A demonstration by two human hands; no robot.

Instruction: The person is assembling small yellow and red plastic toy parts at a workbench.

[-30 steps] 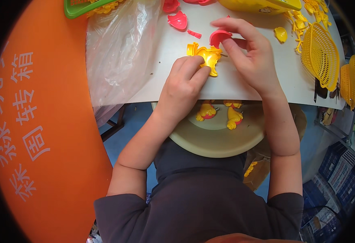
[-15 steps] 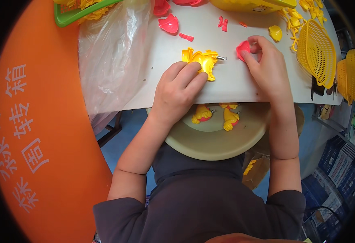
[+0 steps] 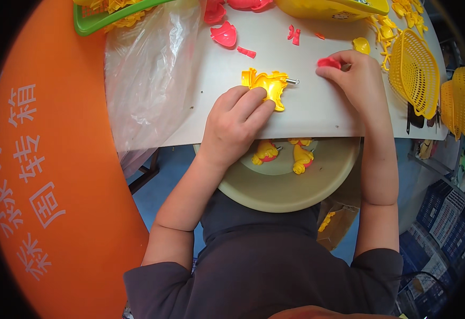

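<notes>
My left hand (image 3: 240, 114) rests on the white table with its fingers closed on the lower left edge of a yellow hollow plastic toy shell (image 3: 271, 85). The shell lies hollow side up, and a small metal pin (image 3: 293, 81) sticks out at its right. Over the table to the right, my right hand (image 3: 357, 72) pinches a small red plastic piece (image 3: 329, 63) between thumb and fingers, tilted nearly edge-on. A yellow rounded piece (image 3: 361, 45) lies just beyond that hand. Farther back are a red shell piece (image 3: 224, 34) and small red strips (image 3: 246, 52).
Below the table edge, a beige basin (image 3: 280, 199) holds several yellow-and-red toy figures (image 3: 302, 158). A clear plastic bag (image 3: 147, 74) covers the table's left side, beside an orange box (image 3: 57, 159). Yellow perforated baskets (image 3: 414, 74) stand at right; a yellow bin (image 3: 328, 9) is at the back.
My right hand has shifted slightly and turned the red piece from facing up to nearly edge-on. The left hand still holds the yellow shell. The whole view has shifted a little.
</notes>
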